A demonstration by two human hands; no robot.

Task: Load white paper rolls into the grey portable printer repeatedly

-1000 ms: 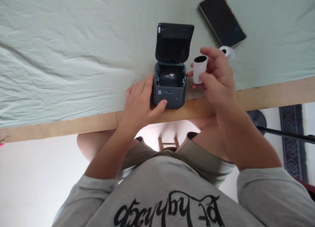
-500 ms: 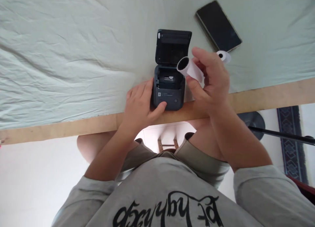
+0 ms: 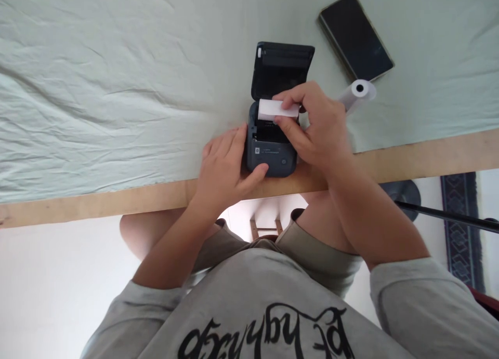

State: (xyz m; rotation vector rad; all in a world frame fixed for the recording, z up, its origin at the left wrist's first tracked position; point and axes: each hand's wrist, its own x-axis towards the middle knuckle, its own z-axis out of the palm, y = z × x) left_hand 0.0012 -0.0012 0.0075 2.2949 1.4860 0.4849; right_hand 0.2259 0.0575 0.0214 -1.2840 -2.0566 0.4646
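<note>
A dark blue portable label printer (image 3: 272, 163) lies near the table's front edge, its black-lined lid (image 3: 281, 70) raised at the back. My left hand (image 3: 224, 164) steadies it, fingers along its left side and thumb at the front edge. Between the thumb and fingers of my right hand (image 3: 317, 122) is a small white paper roll (image 3: 273, 109), lying crosswise over the back of the printer's compartment. Fingertips cover its right end, and I cannot tell whether the roll touches the compartment floor.
Right of my right hand, a second white paper roll (image 3: 353, 95) is on the pale green cloth (image 3: 136, 78). Behind it lies a dark phone (image 3: 356, 37). A wooden strip (image 3: 117, 199) edges the table in front of me.
My right hand has moved left with the paper roll, from beside the printer to over its compartment. The roll has turned from slanted to crosswise. My left hand keeps its hold.
</note>
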